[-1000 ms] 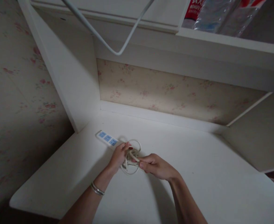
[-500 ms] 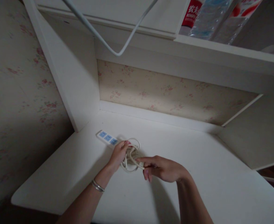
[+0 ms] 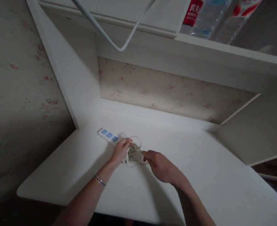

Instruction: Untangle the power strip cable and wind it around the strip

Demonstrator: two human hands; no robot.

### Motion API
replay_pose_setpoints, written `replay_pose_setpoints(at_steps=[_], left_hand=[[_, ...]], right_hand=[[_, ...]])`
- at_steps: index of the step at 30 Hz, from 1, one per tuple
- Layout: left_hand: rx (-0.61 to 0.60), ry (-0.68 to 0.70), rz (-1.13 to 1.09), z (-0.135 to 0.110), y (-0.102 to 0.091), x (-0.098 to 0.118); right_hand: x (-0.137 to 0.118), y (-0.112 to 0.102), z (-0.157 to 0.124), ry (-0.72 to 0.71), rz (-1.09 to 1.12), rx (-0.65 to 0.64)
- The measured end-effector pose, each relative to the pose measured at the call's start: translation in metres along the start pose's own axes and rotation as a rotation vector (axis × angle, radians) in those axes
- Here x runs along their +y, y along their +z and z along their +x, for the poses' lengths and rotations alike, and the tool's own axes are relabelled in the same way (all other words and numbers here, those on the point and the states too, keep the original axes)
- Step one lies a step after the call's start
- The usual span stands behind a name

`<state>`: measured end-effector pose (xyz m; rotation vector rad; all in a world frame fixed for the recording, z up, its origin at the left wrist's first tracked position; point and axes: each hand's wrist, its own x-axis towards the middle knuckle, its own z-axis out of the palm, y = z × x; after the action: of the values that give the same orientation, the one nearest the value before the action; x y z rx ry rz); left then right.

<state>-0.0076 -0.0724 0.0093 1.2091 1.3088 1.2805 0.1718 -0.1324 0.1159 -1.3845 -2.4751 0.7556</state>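
Observation:
A white power strip (image 3: 106, 137) with blue sockets lies on the desk, its near end partly behind my left hand (image 3: 121, 151). That hand is closed on the left side of a loosely bundled white power cord (image 3: 134, 154). One loop of the cord rises at the back of the bundle, and other loops hang at the front. At the bundle's right side, my right hand (image 3: 159, 164) has its fingers curled in and the thumb and index finger pinched against the cord. What lies inside its curled fingers is hidden.
The white desk (image 3: 199, 179) has a side panel (image 3: 81, 78) on the left. Overhead, a shelf (image 3: 223, 50) holds plastic bottles (image 3: 210, 18), and a pale bent tube (image 3: 120, 48) hangs in front of the cabinet. Flowered wallpaper covers the wall (image 3: 152, 84).
My right hand has turned and curled its fingers in, where they were extended before. The left hand keeps its hold at the bundle's left side. The view has shifted slightly.

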Motion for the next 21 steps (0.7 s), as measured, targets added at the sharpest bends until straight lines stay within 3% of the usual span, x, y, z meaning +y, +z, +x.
replay_pose_setpoints(at_steps=[4,7,11,14,16,18,21], left_hand=[[-0.009,0.03,0.017,0.0,0.0,-0.002],[0.003,0.076,0.041,0.0,0.0,-0.004],[0.009,0.014,-0.042,0.002,0.0,-0.004],[-0.02,-0.125,-0.186,0.001,-0.001,-0.004],[-0.053,-0.126,-0.235,0.0,-0.002,-0.003],[-0.072,-0.093,-0.215,-0.001,-0.002,-0.001],[-0.09,-0.059,-0.152,-0.006,-0.002,0.006]], right_hand=[[0.006,0.012,0.008,0.206,-0.105,0.052],[0.014,0.023,0.014,0.216,-0.104,0.17],[0.022,0.027,0.012,0.062,0.062,0.305],[0.025,0.024,0.005,-0.138,0.241,0.251],[0.028,0.021,0.001,-0.172,0.346,0.25],[0.033,0.017,-0.003,-0.094,0.45,0.388],[0.05,0.006,-0.004,0.084,0.73,0.732]])
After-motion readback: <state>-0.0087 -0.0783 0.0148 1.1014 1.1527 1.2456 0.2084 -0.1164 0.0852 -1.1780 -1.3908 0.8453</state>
